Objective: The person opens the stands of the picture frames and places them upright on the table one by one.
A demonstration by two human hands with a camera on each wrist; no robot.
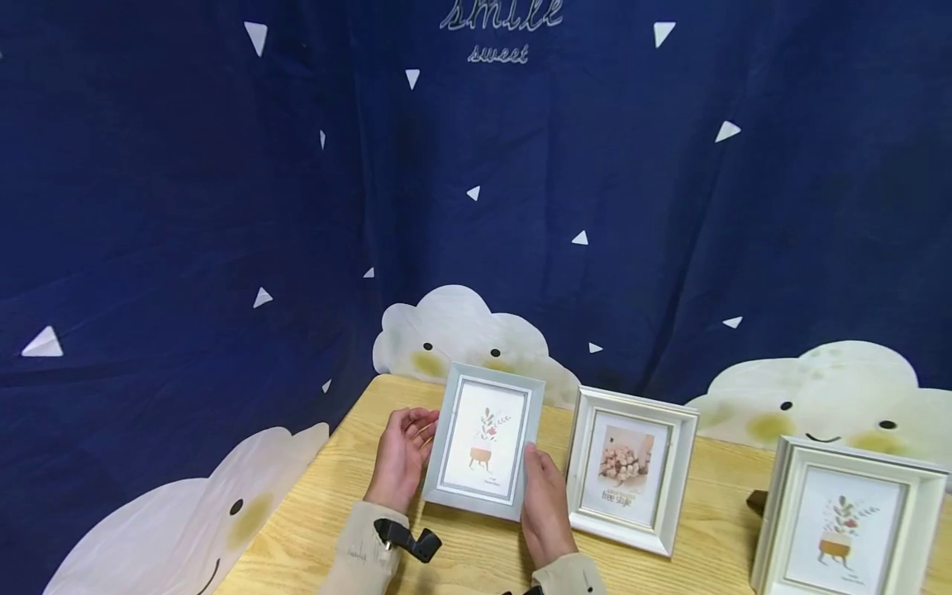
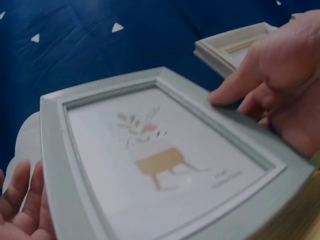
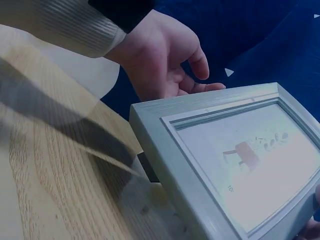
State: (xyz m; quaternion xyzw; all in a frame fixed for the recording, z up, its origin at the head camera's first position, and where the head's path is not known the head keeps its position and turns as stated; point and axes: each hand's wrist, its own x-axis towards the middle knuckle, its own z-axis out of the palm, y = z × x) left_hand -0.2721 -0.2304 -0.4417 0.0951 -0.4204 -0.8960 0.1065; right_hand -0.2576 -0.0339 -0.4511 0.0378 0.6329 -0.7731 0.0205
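A grey-blue picture frame [image 1: 530, 430] with a drawing of a potted plant faces me, tilted back over the wooden table. My right hand [image 1: 546, 504] grips its right edge; in the left wrist view the thumb of that right hand [image 2: 285, 75] lies on the front border and the other fingers go behind. Beside the left edge is my left hand [image 1: 402, 456], its fingers loosely bent and holding nothing. The right wrist view shows that left hand [image 3: 162, 57] at the frame's side, thumb apart from it. A dark piece [image 3: 148, 167] sticks out behind the frame [image 3: 172, 167].
Right of my hands, a white picture frame [image 1: 583, 450] with a flower photo stands on the table [image 1: 297, 529]. Farther right, a cream frame [image 1: 773, 529] holds another plant drawing. A dark blue curtain [image 1: 476, 248] with clouds and triangles hangs behind and at left.
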